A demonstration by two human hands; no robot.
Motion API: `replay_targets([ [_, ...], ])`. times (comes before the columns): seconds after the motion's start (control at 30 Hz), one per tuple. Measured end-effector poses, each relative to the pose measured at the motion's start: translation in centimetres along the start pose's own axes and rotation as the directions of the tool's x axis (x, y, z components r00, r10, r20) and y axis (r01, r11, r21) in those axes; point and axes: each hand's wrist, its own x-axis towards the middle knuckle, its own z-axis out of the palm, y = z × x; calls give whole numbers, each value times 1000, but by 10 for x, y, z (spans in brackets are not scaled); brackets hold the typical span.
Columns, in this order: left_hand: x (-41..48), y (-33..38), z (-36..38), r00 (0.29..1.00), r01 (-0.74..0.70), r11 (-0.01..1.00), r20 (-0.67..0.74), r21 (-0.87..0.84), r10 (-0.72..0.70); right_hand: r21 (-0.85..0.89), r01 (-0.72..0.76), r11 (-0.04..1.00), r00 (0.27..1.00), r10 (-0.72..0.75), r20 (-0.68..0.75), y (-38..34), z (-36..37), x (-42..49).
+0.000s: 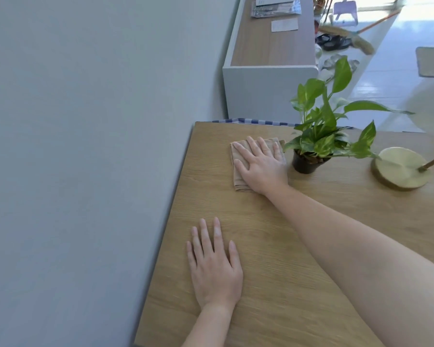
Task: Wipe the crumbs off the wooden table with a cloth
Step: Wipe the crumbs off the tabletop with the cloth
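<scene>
The main risk sits just right of the wiping hand: a small green leafy plant in a black plastic pot [308, 162] stands close beside the folded beige cloth [238, 175], so a wide stroke to the right could likely knock it over and spill soil. Farther right, a round brass lamp base [400, 169] could also be bumped. A stroke toward the left edge would push crumbs off the light wooden desk [273, 284] onto the floor; no crumbs are clear enough to see.

The right hand [259, 165] lies flat, fingers spread, pressing the cloth onto the far part of the desk. The left hand [214, 267] rests open, palm down on bare wood nearer the viewer, holding nothing.
</scene>
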Motion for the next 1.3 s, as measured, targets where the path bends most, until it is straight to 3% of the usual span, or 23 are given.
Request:
replay_targets([
  [0.3, 8, -1, 4, 999, -42, 997, 24, -64, 44, 46, -138, 989, 990, 138, 10, -5, -16, 69],
  [0.63, 15, 0, 8, 998, -39, 997, 47, -70, 43, 14, -90, 996, 996, 90, 20, -2, -12, 74],
  [1.03, 12, -3, 0, 999, 5, 998, 35, -57, -3, -4, 15, 1000, 1000, -15, -4, -25, 13, -41],
  [1.3, -22, -39, -8, 997, -69, 993, 20, -92, 71, -62, -9, 998, 998, 13, 65, -25, 14, -155],
])
